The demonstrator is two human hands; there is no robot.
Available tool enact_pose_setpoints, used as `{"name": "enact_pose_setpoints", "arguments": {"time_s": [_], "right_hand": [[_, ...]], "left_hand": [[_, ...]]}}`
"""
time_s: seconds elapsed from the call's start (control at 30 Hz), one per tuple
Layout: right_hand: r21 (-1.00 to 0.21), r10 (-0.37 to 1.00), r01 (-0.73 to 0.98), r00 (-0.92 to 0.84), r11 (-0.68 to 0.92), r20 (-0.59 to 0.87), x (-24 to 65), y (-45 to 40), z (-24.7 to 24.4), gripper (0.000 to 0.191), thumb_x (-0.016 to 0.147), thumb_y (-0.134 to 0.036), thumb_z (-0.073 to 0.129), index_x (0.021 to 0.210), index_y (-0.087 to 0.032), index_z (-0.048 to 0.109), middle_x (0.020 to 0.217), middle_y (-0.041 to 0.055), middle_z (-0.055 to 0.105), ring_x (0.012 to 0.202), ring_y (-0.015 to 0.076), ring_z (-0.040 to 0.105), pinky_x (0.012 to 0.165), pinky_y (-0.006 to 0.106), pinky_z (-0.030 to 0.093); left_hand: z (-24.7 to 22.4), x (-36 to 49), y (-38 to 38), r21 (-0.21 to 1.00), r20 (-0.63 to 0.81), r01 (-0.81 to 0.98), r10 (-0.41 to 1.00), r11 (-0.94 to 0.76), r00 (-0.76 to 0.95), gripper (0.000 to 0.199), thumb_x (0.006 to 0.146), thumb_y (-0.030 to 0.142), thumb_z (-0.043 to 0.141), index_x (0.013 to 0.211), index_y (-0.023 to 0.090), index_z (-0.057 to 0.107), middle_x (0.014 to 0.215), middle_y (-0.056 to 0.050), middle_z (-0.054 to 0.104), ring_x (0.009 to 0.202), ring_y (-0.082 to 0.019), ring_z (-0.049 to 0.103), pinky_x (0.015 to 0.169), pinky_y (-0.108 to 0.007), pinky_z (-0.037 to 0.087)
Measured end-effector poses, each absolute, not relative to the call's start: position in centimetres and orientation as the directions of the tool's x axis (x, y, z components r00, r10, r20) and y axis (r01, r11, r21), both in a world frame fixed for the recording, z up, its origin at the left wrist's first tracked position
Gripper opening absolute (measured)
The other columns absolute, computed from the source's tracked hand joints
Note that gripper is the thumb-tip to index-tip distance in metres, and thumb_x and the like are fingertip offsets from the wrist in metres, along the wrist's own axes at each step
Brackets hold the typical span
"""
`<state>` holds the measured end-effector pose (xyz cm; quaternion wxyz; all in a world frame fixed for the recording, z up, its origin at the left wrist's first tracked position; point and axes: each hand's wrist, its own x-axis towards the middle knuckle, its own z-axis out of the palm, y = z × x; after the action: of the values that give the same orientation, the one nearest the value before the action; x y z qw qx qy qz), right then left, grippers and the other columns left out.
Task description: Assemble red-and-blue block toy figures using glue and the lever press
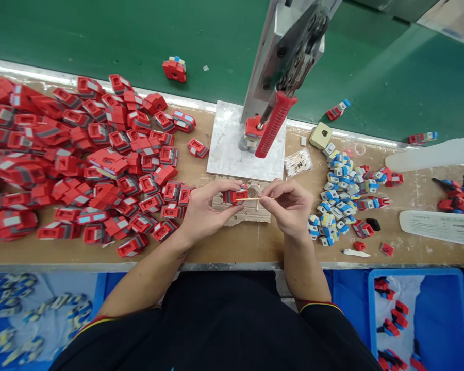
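My left hand point(204, 208) grips a small red plastic part point(235, 195) in front of me at the middle of the bench. My right hand point(288, 205) pinches a thin wooden stick point(248, 199) whose tip touches that part. Both hands hover over a piece of cardboard point(251, 212). Just behind them stands a hand press with a red handle point(274, 125) on a grey metal plate point(226, 149); another red part point(252, 128) sits under the press.
A big heap of red parts point(81, 159) covers the bench's left. Small blue, white and yellow pieces point(338, 198) lie to the right. A green conveyor belt point(100, 36) runs behind. A blue tray point(421, 319) with assembled parts sits lower right.
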<state>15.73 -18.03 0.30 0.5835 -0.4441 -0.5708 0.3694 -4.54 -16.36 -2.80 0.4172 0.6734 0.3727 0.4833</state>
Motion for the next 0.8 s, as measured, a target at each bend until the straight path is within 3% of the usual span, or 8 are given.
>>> {"name": "enact_pose_setpoints", "arguments": {"time_s": [0.27, 0.57, 0.8], "right_hand": [[-0.926, 0.930, 0.153, 0.083, 0.345, 0.359, 16.4, -18.0, 0.4, 0.035, 0.090, -0.045, 0.086, 0.073, -0.024, 0.064, 0.069, 0.0002, 0.076, 0.061, 0.0146, 0.068, 0.053, 0.028, 0.049], [-0.908, 0.912, 0.140, 0.060, 0.395, 0.407, 16.9, -18.0, 0.3, 0.023, 0.088, -0.020, 0.087, 0.078, -0.024, 0.067, 0.075, -0.0011, 0.080, 0.063, 0.0140, 0.069, 0.053, 0.027, 0.045], [-0.871, 0.869, 0.133, 0.094, 0.472, 0.485, 18.6, -17.9, 0.9, 0.021, 0.092, -0.026, 0.086, 0.080, -0.025, 0.068, 0.073, -0.0018, 0.078, 0.064, 0.0147, 0.068, 0.059, 0.029, 0.048]], "left_hand": [[-2.9, -4.6, -16.3, 0.904, 0.388, 0.092, 0.890, -0.418, 0.240, 0.029, 0.087, 0.025, 0.091, 0.112, 0.022, 0.078, 0.118, -0.009, 0.086, 0.108, -0.025, 0.083, 0.094, -0.035, 0.068], [-2.5, -4.6, -16.1, 0.879, 0.411, 0.152, 0.879, -0.452, 0.241, 0.023, 0.088, 0.027, 0.089, 0.108, 0.024, 0.078, 0.111, -0.006, 0.086, 0.104, -0.023, 0.082, 0.095, -0.036, 0.067], [-2.3, -4.7, -16.1, 0.884, 0.409, 0.141, 0.882, -0.447, 0.233, 0.023, 0.087, 0.020, 0.088, 0.108, 0.023, 0.078, 0.112, -0.006, 0.085, 0.105, -0.023, 0.082, 0.095, -0.036, 0.066]]}}
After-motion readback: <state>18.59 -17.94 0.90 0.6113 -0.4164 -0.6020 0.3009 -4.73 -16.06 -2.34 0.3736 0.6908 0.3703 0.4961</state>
